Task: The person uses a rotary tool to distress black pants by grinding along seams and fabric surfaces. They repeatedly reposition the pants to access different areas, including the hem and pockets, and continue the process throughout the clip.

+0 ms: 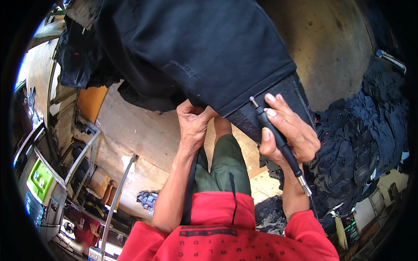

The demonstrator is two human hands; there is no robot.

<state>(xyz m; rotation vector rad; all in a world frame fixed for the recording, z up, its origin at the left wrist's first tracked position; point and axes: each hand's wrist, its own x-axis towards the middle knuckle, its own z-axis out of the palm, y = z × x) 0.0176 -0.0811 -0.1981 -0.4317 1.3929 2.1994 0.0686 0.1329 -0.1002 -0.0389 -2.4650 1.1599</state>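
A black trouser leg (209,48) with a stitched hem is drawn over a dark, scuffed flat board (257,119), whose end sticks out past the hem. A small worn patch shows on the cloth. My left hand (194,119) is closed, thumb and fingers pinching the garment's near edge just left of the hem. In my right hand (296,126) is a slim black rotary grinding tool (278,137), gripped like a pen. Its small pinkish tip is at the hem; whether it touches the cloth I cannot tell. A thin cord trails from its metal rear end.
A large heap of dark garments (361,135) lies at the right, and more dark cloth (82,56) hangs at the far left. Metal frames (89,148) and a green panel (40,179) stand on the left. Another person in red (85,230) shows at the lower left.
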